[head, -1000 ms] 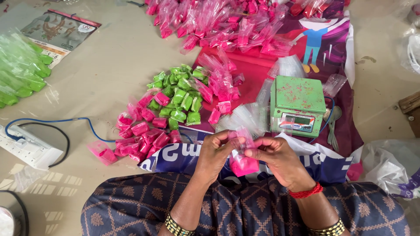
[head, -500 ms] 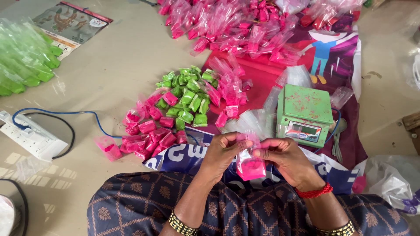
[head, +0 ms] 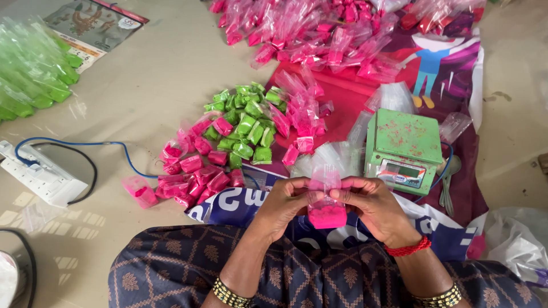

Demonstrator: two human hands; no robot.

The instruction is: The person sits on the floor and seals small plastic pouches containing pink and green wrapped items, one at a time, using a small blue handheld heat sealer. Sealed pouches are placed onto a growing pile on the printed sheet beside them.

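My left hand [head: 285,202] and my right hand [head: 374,208] meet over my lap and pinch the top of a small clear plastic pouch [head: 326,199] with pink powder in its bottom. The pouch hangs upright between my fingers. A red thread band circles my right wrist, and bangles show on both wrists. A small green weighing scale [head: 403,147] dusted with pink stands just beyond my right hand.
Folded pink packets [head: 194,171] and green packets [head: 245,122] lie in a pile ahead on the left. Many filled pink pouches [head: 331,28] are heaped at the back on a printed sheet [head: 445,68]. Green pouches [head: 31,74] sit far left, a white power strip [head: 40,174] beside them.
The pink pouch has been raised and turned upright between my fingers, with its neck pulled taut. The view has shifted slightly.
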